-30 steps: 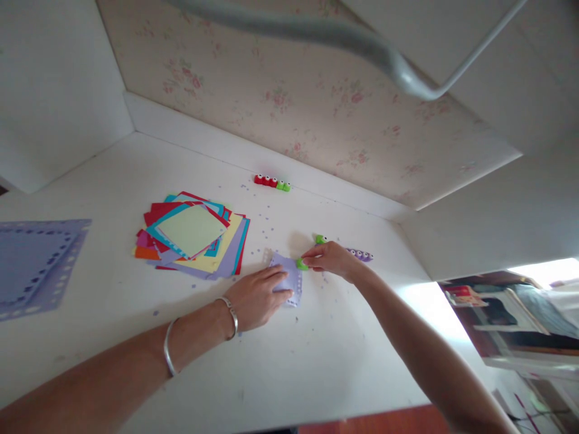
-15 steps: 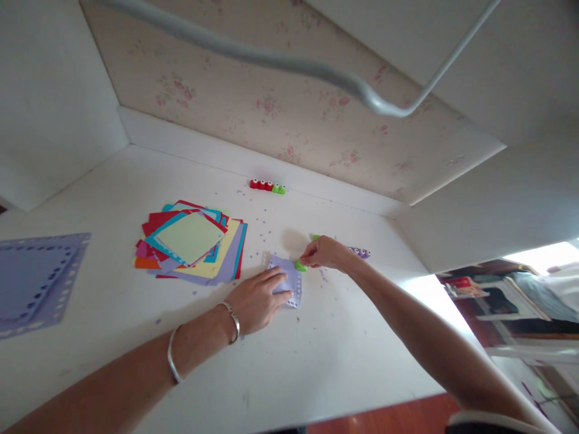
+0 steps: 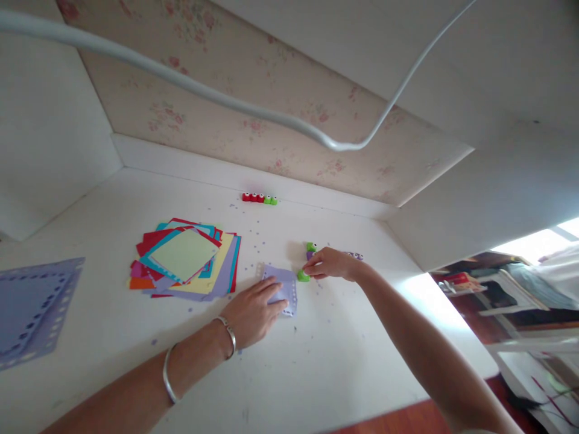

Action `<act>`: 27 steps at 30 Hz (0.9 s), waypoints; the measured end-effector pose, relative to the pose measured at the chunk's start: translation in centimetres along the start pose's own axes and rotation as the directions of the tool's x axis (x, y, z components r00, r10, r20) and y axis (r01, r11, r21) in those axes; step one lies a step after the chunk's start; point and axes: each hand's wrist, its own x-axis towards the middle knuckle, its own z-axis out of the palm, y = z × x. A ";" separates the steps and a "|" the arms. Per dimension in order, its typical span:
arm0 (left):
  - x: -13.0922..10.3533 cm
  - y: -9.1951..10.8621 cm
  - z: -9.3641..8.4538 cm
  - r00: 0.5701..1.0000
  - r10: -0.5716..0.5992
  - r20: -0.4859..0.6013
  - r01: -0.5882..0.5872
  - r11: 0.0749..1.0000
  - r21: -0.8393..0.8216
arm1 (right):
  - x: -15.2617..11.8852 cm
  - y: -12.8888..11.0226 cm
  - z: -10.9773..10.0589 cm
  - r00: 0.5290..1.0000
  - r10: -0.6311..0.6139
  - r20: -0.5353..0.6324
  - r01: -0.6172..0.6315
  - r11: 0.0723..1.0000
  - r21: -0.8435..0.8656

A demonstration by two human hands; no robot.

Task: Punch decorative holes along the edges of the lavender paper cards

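My left hand (image 3: 253, 310) lies with fingers spread on a small purple sheet (image 3: 286, 289), whose edges carry punched holes. Just right of that sheet, my right hand (image 3: 328, 264) has its thumb and fingers closed on a small green punch (image 3: 303, 275). Behind those fingers stand another green punch (image 3: 311, 246) and a purple one, partly hidden. More purple punches (image 3: 357, 256) sit in a row beyond my right wrist, which covers part of them. Tiny purple paper bits are scattered around the sheet.
A pile of coloured paper squares (image 3: 185, 256) lies left of centre. Larger purple sheets (image 3: 31, 307) with punched edges are at the far left. Red and green punches (image 3: 259, 198) line up near the back wall. A white cable (image 3: 271, 114) crosses the upper view.
The camera view has shifted. My right hand has moved slightly right with the green punch, off the sheet's edge. My left hand remains on the sheet.
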 end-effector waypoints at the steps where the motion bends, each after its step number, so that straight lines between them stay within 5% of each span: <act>1: 0.0 0.0 0.0 1.000 -0.001 0.002 0.001 1.000 0.002 | -0.2 0.1 -0.2 0.999 0.018 0.039 -0.018 1.000 0.011; 3: 0.1 0.0 -0.1 1.000 -0.008 0.005 0.008 1.000 0.007 | -0.7 0.2 -0.6 0.991 0.055 0.122 -0.059 0.998 0.032; 12: 0.1 0.1 -0.2 1.000 -0.006 0.005 0.006 1.000 0.020 | -2.6 -0.5 1.1 0.988 -0.069 -0.138 0.015 0.933 -0.358; 16: 0.1 0.3 -0.2 0.999 -0.032 -0.010 0.032 0.999 0.021 | -3.3 -1.0 1.8 0.983 -0.096 -0.154 0.022 0.904 -0.428; 22: 0.3 0.5 -0.6 0.998 -0.066 0.023 0.066 0.997 0.034 | -4.9 -1.4 -0.9 0.995 -0.004 -0.095 0.004 1.000 0.004; 27: 0.5 0.5 -0.7 0.994 -0.105 0.024 0.103 0.993 0.063 | -3.8 -0.2 -4.7 0.959 0.052 -0.278 -0.008 0.988 0.156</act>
